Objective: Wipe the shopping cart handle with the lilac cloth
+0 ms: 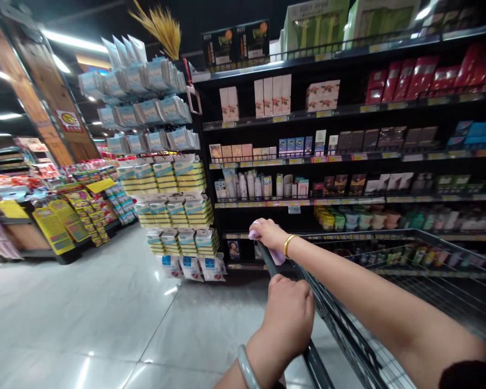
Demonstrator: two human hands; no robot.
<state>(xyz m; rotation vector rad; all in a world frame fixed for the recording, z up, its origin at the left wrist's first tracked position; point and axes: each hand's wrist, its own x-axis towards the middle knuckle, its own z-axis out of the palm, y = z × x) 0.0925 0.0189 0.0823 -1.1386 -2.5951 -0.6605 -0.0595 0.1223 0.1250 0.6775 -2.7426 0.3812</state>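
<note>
My left hand [290, 310], with a pale bangle at its wrist, is closed around the dark handle [318, 363] of a shopping cart. My right arm reaches across from the right side. At the handle's far end, my right hand [270, 234], wearing a gold bangle [288, 246], is closed on a lavender cloth [278, 256]. Part of the cloth pokes out past the fingers, and part hangs below the palm against the handle. The wire basket of the shopping cart [415, 232] extends to the right, partly behind my right forearm.
Store shelves [263, 203] with boxes, bottles and tubes stand beyond the cart. Left of them, a rack of hanging packets [178, 173] reaches down near the tiled floor [93, 302]. Farther left are display stands with yellow signs [59, 224] and a wooden pillar [62, 92].
</note>
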